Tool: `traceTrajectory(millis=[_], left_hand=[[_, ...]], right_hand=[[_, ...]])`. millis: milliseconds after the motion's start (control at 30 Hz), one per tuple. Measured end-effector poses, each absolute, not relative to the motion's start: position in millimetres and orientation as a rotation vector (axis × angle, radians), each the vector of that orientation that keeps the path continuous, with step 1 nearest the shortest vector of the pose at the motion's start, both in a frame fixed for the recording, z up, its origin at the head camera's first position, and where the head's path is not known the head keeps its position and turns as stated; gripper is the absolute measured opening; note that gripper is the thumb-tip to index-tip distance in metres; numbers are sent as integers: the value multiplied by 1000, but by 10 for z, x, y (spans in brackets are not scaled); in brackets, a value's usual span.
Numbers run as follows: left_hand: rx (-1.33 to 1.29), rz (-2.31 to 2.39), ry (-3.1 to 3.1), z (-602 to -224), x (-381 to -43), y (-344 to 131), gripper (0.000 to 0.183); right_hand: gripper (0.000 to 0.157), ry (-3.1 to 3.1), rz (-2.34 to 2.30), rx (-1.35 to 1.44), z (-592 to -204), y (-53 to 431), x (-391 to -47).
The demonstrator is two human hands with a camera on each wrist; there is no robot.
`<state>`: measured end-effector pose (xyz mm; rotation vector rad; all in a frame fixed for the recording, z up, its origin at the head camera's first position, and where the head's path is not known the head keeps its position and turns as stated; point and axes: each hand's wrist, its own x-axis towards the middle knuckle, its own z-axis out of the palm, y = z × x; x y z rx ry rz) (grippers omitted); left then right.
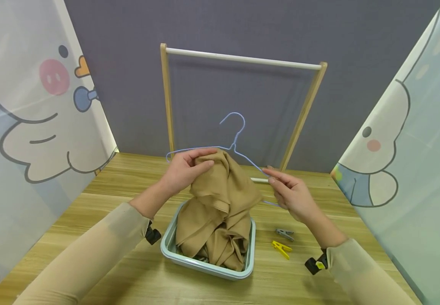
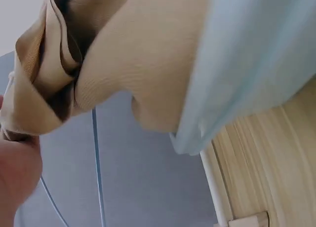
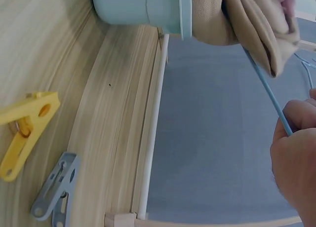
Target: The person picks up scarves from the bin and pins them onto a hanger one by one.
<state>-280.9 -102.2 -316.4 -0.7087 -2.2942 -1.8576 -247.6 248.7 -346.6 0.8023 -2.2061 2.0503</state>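
My left hand point(image 1: 185, 169) grips the upper edge of a tan cloth garment point(image 1: 220, 203), thumb in front. The garment's lower folds lie in a pale blue basin point(image 1: 208, 265), while its top is raised above the rim. Behind the cloth is a light blue wire hanger point(image 1: 239, 135), hook upward. Its right end is held by my right hand point(image 1: 294, 195), thumb and fingers pinching the wire. In the right wrist view the hanger's lower bar point(image 3: 266, 89) runs from the right hand behind the cloth. The cloth hides the middle of that bar.
A gray clothespin point(image 1: 284, 234) and a yellow clothespin point(image 1: 280, 249) lie on the wooden table point(image 1: 128, 237) right of the basin. At the back stands a small rack with a white rail point(image 1: 242, 59) and wooden posts, against a gray panel point(image 1: 357, 106). Cartoon-printed curtains flank both sides.
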Motion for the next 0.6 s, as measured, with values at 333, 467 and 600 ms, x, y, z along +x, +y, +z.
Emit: traceTrajectory(millis=[333,467,600], left_hand=[[-946,-715,-2288,-3270,-2804,-1046,50],[-997,-466,-2059,-3284,-2815,-1017,42],[-1222,-379,-1866,-3288,-2832,-962,25]], right_hand=[[36,-2199,2081,787,-3452,2475,-2485],[36,-2179,2105,807,-3454,2485,-2505],[38,-2191,2122,818,-3455,2487,-2500]])
